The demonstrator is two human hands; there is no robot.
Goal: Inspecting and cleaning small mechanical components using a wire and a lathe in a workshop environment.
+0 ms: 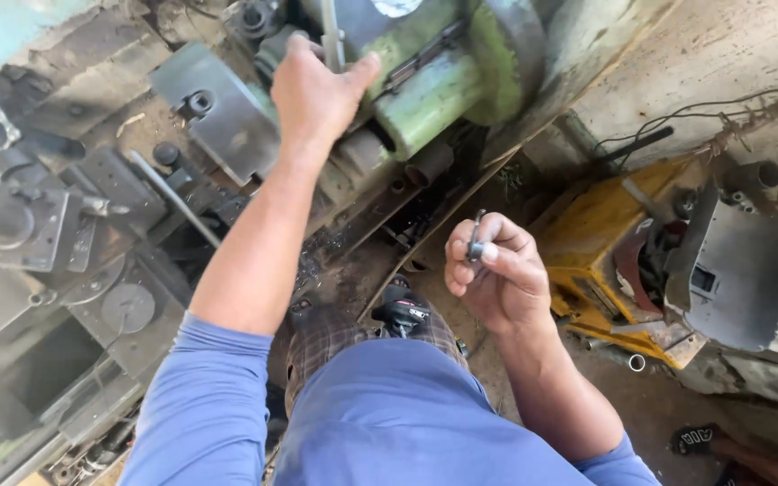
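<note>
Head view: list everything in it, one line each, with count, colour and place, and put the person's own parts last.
green machine housing: one, worn green, top centre
upright metal lever: one, grey, top centre, on the machine
grey metal plate: one, dull grey, upper left, beside the housing
dark machine parts: several, grey-black, left side
yellow machine: one, yellow with rust, right of centre on the floor
grey metal cover: one, grey, far right
tangled wires: a bunch, dark, upper right on the wall
small metal piece: one, dark grey, centre
shoe: one, black, centre
blue shirt: one, bottom
left hand: around the lever
right hand: pinching the small metal piece
</note>
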